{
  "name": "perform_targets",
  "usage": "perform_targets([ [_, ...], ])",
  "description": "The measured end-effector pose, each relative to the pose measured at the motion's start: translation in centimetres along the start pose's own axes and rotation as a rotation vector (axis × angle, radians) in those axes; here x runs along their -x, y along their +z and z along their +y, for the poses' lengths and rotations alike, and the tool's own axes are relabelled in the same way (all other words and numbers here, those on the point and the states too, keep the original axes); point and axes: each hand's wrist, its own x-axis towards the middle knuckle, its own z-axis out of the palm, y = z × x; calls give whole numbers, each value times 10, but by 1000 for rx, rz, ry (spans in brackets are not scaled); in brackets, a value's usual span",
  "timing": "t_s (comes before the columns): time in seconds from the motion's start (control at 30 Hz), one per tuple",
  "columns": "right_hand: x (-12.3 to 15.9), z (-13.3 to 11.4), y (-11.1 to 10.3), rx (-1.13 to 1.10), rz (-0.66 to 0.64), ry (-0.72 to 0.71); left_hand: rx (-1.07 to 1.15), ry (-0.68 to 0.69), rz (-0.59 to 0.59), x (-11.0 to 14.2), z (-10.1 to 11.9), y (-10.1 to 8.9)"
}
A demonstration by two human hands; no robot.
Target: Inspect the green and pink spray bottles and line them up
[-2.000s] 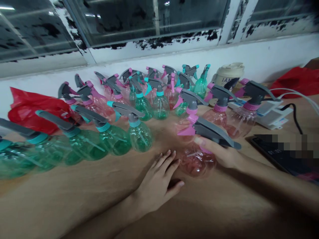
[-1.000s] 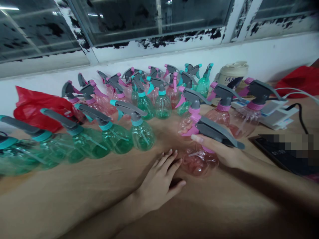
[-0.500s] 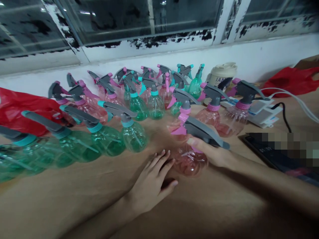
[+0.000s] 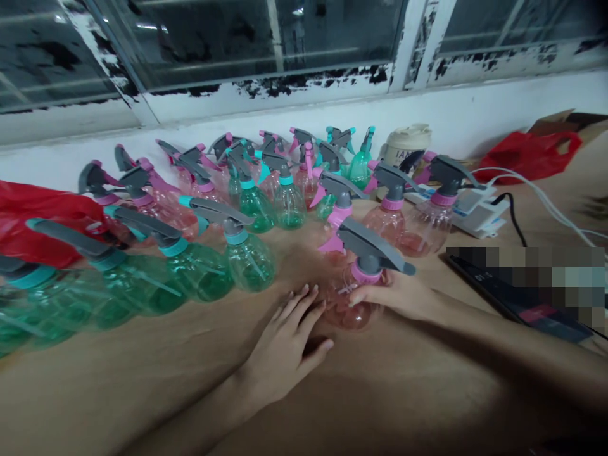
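Note:
A clear pink spray bottle (image 4: 354, 313) with a grey and pink trigger head stands upright on the wooden table. My right hand (image 4: 396, 296) is closed around its body below the pink collar, thumb in front; the other fingers are mostly hidden behind it. Just left of this bottle, my left hand (image 4: 289, 345) lies on the table, fingers stretched out and holding nothing. Beyond the left hand is a green spray bottle (image 4: 251, 266), the nearest end of a row of green ones. Two more pink spray bottles (image 4: 384, 218) stand behind the held one.
Several green and pink spray bottles crowd along the white wall. A red plastic bag (image 4: 42, 221) lies at the left, another red bag (image 4: 527, 158) at the back right. To the right are a phone (image 4: 503, 291), a white power strip (image 4: 475, 212) with cables, and a pale tub (image 4: 408, 142).
My right hand has slid from the pink bottle's neck down onto its body. The left hand stays flat on the table. The whole view has shifted slightly.

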Motion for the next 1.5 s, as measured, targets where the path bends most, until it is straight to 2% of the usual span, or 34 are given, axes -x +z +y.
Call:
perform_targets([
  [0.1,10,-5,-11,133,-4,-22,-41,-27,45,2,2,3],
  [0.2,19,-12,-21,269,-5,-6,-135,-109,134,6,6,8],
  [0.33,24,-17,-25,410,-2,-11,-239,-148,188,9,13,9],
  [0.5,8,-22,-10,571,41,-31,-284,-180,178,9,22,1],
  [0.67,-19,-21,15,642,48,-111,-261,-127,180,8,23,0],
  [0.9,-45,-18,38,765,63,-55,-209,-107,181,9,19,7],
  [1.17,-59,-16,48,854,77,18,-165,-94,192,11,15,12],
  [1.33,-63,-16,51,816,73,22,-123,-43,149,10,14,12],
  [1.5,-52,-23,41,748,99,-9,-103,-40,133,9,13,11],
])
